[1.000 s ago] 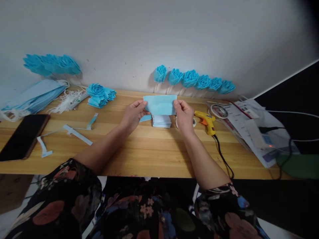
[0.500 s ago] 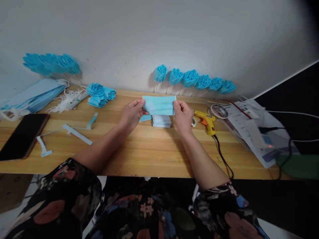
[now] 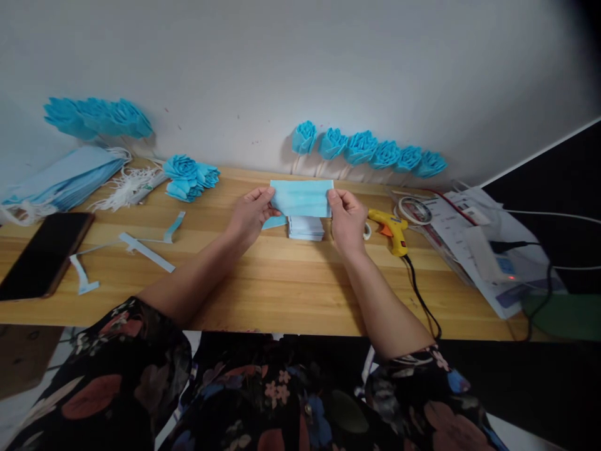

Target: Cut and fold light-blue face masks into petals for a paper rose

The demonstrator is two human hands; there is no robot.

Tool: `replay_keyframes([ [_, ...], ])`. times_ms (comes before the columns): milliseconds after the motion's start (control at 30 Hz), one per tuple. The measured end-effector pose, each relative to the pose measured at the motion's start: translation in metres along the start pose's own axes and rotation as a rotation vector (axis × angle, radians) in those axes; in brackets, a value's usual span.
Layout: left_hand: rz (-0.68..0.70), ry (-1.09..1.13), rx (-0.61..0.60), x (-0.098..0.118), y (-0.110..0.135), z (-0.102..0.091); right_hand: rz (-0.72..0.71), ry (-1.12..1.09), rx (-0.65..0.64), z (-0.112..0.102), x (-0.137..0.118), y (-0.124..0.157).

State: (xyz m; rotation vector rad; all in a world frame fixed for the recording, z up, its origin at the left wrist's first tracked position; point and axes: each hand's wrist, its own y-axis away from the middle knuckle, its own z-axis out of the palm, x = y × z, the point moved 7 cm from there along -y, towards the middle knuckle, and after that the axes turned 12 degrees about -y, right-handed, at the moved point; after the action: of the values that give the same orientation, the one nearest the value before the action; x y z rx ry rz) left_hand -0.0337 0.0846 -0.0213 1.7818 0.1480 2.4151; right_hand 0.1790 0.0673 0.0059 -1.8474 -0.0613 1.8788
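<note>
Barely any change: the light blue rectangular fabric sheet (image 3: 302, 198) still hangs flat just above the small stack of blue pieces (image 3: 305, 228) on the wooden tabletop (image 3: 282, 282). Left hand (image 3: 251, 216) and right hand (image 3: 348, 219) stay pinched on its short edges, grip steady

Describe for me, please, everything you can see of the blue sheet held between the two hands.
The sheet is a light blue rectangle, wider than tall, thin and soft-looking like mask fabric, faintly creased. It is held spread out above the table. The left hand pinches its left edge, the right hand its right edge. In this view its lower edge overlaps a small stack of similar pieces; contact cannot be told.
</note>
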Motion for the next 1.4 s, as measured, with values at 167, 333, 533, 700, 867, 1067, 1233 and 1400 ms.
replay_keyframes([
  [167,-0.023,-0.034,0.017,-0.001,0.001,-0.002,0.050,-0.037,-0.018,0.002,0.001,-0.001],
  [333,-0.005,-0.056,0.040,0.001,0.001,-0.005,0.072,-0.071,-0.037,0.003,0.002,0.000],
  [533,0.028,-0.128,0.077,0.005,0.002,-0.005,0.091,-0.073,-0.044,0.004,0.004,0.000],
  [700,0.036,-0.119,0.080,0.007,0.003,-0.005,0.082,-0.081,-0.033,0.003,0.004,-0.001],
  [867,0.044,-0.064,0.014,0.003,0.002,0.000,0.063,0.002,-0.044,0.002,0.002,-0.001],
  [1067,0.055,-0.044,-0.028,0.000,0.001,0.004,0.018,0.021,-0.034,0.001,0.000,-0.001],
  [1233,0.064,-0.047,-0.016,0.000,0.000,0.002,-0.041,0.107,-0.019,-0.002,-0.006,-0.002],
  [1400,0.059,-0.053,-0.026,-0.001,0.001,0.003,-0.085,0.151,0.007,-0.003,-0.013,0.000],
])
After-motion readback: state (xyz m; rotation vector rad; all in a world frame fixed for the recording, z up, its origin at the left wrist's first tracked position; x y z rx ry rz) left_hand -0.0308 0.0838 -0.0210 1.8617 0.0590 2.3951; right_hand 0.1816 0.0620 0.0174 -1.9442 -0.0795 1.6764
